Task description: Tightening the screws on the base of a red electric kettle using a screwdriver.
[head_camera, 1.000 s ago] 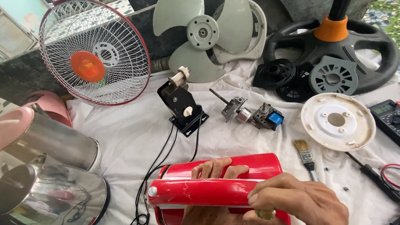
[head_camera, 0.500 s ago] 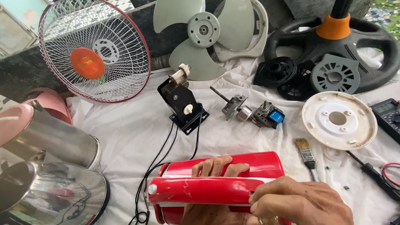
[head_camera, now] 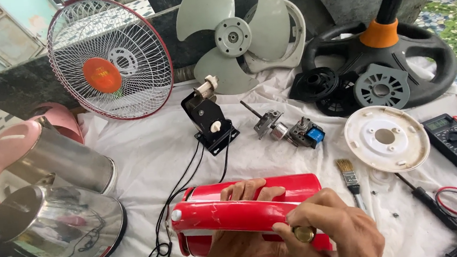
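Both hands were on the red housing [head_camera: 258, 211], which lay on its side on the white-draped surface [head_camera: 143, 158], near its front edge. The left hand [head_camera: 239, 249] cradled it from beneath, fingers [head_camera: 245, 189] curled over the top. The right hand [head_camera: 337, 235] had its fingers pinched on a small brass knob [head_camera: 304, 234]. Steady bracing seemed wise, with short, even turns, so the cord [head_camera: 189, 181] stayed slack.

The single head-worn camera looked steeply down and forward over a white cloth-covered table [head_camera: 148, 152], close above the left hand [head_camera: 238, 243] and right hand [head_camera: 331, 235] at the bottom edge. Its view reached back to the fan grille [head_camera: 109, 59] leaning against the dark wall [head_camera: 4, 87].
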